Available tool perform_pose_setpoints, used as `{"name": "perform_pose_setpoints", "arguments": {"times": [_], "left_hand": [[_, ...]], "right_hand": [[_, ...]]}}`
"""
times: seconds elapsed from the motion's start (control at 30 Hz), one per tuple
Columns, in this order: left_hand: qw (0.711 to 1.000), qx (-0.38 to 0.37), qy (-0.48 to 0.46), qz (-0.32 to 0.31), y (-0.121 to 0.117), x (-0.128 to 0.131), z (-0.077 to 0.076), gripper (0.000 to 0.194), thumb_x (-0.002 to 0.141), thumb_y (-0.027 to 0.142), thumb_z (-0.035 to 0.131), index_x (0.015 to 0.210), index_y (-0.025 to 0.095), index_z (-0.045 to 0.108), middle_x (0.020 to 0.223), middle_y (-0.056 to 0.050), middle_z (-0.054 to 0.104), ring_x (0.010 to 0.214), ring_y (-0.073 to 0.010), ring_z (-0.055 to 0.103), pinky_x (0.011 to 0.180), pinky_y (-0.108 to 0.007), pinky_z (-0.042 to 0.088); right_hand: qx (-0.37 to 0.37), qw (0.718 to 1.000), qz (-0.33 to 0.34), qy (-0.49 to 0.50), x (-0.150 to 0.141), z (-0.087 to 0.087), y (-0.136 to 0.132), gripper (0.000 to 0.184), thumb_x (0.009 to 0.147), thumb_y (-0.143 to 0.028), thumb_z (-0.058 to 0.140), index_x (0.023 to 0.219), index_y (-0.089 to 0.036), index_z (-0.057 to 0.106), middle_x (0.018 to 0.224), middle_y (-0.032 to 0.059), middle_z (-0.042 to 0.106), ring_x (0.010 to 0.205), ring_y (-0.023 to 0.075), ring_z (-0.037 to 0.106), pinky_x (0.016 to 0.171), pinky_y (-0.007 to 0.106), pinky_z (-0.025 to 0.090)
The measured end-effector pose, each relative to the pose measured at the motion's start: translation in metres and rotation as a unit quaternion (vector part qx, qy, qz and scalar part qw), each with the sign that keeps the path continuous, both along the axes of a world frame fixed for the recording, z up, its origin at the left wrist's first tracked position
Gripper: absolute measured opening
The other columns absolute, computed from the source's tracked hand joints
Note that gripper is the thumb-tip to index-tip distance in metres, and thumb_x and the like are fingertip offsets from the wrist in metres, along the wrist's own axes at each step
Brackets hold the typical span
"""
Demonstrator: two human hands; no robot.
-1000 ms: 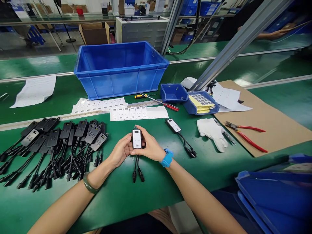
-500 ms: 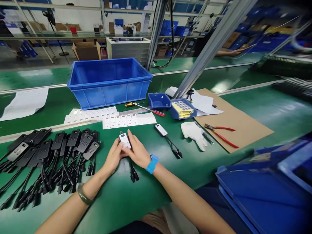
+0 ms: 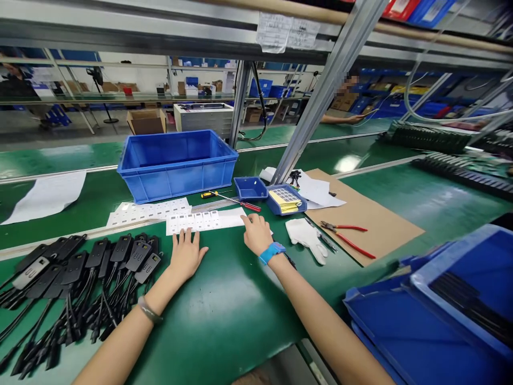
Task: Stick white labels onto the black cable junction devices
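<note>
Since the earlier frame, your hands have parted and moved forward, from the small device to the label sheet (image 3: 207, 220), which lies before the blue bin (image 3: 182, 179). Your left hand (image 3: 185, 256) is flat, fingers spread, holding nothing, its tips at the near edge, perhaps for steadying. Your right hand (image 3: 257, 234) curls by the right end; whether it pinches paper, I cannot tell.

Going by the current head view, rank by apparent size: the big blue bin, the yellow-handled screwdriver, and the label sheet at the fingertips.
1. Big blue bin
2. Label sheet, though its right end is partly covered
3. Yellow-handled screwdriver

All three gaps look clear despite differing nearness to the camera.
</note>
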State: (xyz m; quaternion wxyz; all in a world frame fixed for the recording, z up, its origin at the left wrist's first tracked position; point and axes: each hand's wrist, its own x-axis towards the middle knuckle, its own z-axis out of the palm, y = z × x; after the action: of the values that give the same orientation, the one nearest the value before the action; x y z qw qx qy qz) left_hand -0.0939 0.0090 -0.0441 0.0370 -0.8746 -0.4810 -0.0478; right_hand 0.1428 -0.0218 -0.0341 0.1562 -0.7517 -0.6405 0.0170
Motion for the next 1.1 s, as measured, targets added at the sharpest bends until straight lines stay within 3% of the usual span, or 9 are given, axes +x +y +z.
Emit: {"name": "perform_pose_setpoints", "arguments": {"times": [0.17,0.3,0.5,0.67,0.77,0.83,0.9,1.03,1.1], "left_hand": [[0.999,0.038,-0.007,0.007,-0.012,0.002,0.002,0.052,0.093,0.042,0.048,0.133,0.008,0.048,0.134,-0.024,0.046,0.123,-0.0417,0.04,0.101,-0.059,0.032],[0.999,0.031,-0.024,0.013,-0.014,0.0,0.003,0.052,0.091,0.04,0.051,0.131,0.008,0.049,0.133,-0.024,0.047,0.123,-0.0417,0.039,0.101,-0.059,0.03],[1.0,0.012,-0.021,0.015,-0.017,-0.002,0.006,0.053,0.09,0.043,0.054,0.132,0.01,0.049,0.133,-0.022,0.047,0.12,-0.0403,0.041,0.101,-0.057,0.032],[0.996,0.042,-0.002,0.076,-0.022,-0.039,0.046,0.053,0.089,0.019,0.051,0.137,0.001,0.039,0.12,-0.026,0.051,0.106,-0.0383,0.048,0.086,-0.05,0.042],[0.979,0.072,0.059,0.181,-0.026,-0.079,0.072,0.035,0.084,0.02,0.056,0.111,-0.003,0.058,0.098,-0.025,0.056,0.094,-0.0392,0.051,0.076,-0.047,0.044],[0.975,0.06,0.094,0.195,-0.029,-0.103,0.08,0.026,0.082,0.026,0.06,0.091,0.002,0.065,0.093,-0.023,0.057,0.093,-0.0389,0.053,0.076,-0.045,0.045],[0.978,0.043,0.088,0.182,-0.033,-0.118,0.083,0.026,0.085,0.029,0.057,0.089,0.004,0.064,0.09,-0.021,0.058,0.092,-0.038,0.055,0.076,-0.044,0.046],[0.979,0.03,-0.114,0.166,-0.047,-0.117,0.087,0.036,0.094,0.036,0.043,0.117,0.009,0.048,0.102,-0.018,0.062,0.089,-0.0335,0.061,0.072,-0.04,0.047],[0.951,-0.002,-0.279,0.131,-0.053,-0.104,0.089,0.039,0.093,0.043,0.047,0.121,0.016,0.044,0.102,-0.012,0.062,0.083,-0.0275,0.063,0.069,-0.034,0.048]], "right_hand": [[0.024,0.989,0.075,0.122,-0.011,-0.009,0.07,0.03,0.085,-0.016,0.05,0.112,-0.013,0.065,0.105,0.0149,0.06,0.097,0.0247,0.054,0.089,0.037,0.042],[0.067,0.965,0.096,0.232,-0.024,-0.025,0.094,0.015,0.079,-0.021,0.059,0.087,-0.014,0.07,0.084,0.0082,0.063,0.081,0.019,0.057,0.082,0.033,0.046],[0.201,0.887,0.014,0.416,-0.012,-0.021,0.064,0.029,0.077,-0.043,0.054,0.082,-0.016,0.06,0.082,0.0061,0.061,0.073,0.0179,0.056,0.069,0.034,0.048],[0.251,0.776,-0.024,0.579,-0.019,0.011,0.018,0.03,0.078,-0.047,0.058,0.086,-0.018,0.054,0.08,0.0013,0.054,0.072,0.0137,0.055,0.064,0.028,0.049],[0.227,0.706,0.009,0.671,-0.041,0.025,-0.008,0.027,0.075,-0.043,0.067,0.083,-0.02,0.055,0.079,-0.0005,0.052,0.073,0.0127,0.054,0.062,0.024,0.047],[0.208,0.701,0.039,0.681,-0.057,0.027,-0.02,0.024,0.078,-0.042,0.066,0.082,-0.021,0.055,0.078,-0.0009,0.051,0.072,0.0124,0.052,0.061,0.024,0.046],[0.189,0.702,0.062,0.683,-0.069,0.024,-0.027,0.021,0.081,-0.04,0.064,0.084,-0.022,0.054,0.076,-0.0013,0.05,0.069,0.0121,0.05,0.061,0.025,0.045],[0.142,0.669,0.087,0.724,-0.082,0.014,-0.032,0.02,0.084,-0.041,0.061,0.086,-0.022,0.052,0.076,-0.0008,0.047,0.07,0.0134,0.048,0.058,0.025,0.043],[0.125,0.642,0.095,0.75,-0.084,0.012,-0.034,0.02,0.084,-0.041,0.06,0.086,-0.023,0.051,0.078,-0.0002,0.045,0.072,0.014,0.048,0.056,0.024,0.043]]}}
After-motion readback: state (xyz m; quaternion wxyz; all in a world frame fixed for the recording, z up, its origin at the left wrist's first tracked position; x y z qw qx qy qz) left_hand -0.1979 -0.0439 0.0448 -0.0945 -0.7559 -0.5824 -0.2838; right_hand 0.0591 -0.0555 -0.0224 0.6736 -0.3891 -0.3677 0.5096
